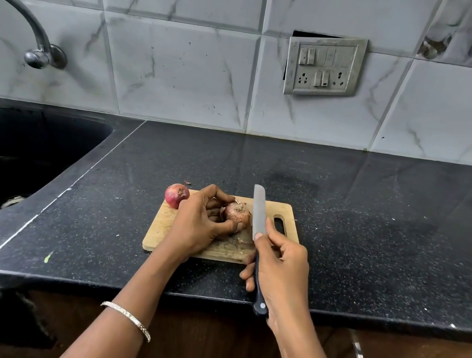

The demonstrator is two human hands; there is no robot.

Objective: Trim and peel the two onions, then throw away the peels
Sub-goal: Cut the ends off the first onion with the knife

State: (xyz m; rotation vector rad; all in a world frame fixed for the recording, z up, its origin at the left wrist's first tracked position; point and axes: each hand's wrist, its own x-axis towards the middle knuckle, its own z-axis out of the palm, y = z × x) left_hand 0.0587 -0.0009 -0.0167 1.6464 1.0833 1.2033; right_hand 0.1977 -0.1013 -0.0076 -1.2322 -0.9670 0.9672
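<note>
While my left hand is curling its fingers and thumb round the brown-skinned onion and steadying it on the wooden cutting board, my right hand is gripping the black handle of the knife, one finger reaching up onto the blade. The blade is pointing away from me, just right of that onion. The red onion is sitting at the board's far left corner, just beside my left hand

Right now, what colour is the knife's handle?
Black, with a silver rivet. The knife handle shows best in the head view, in the right hand.
</note>
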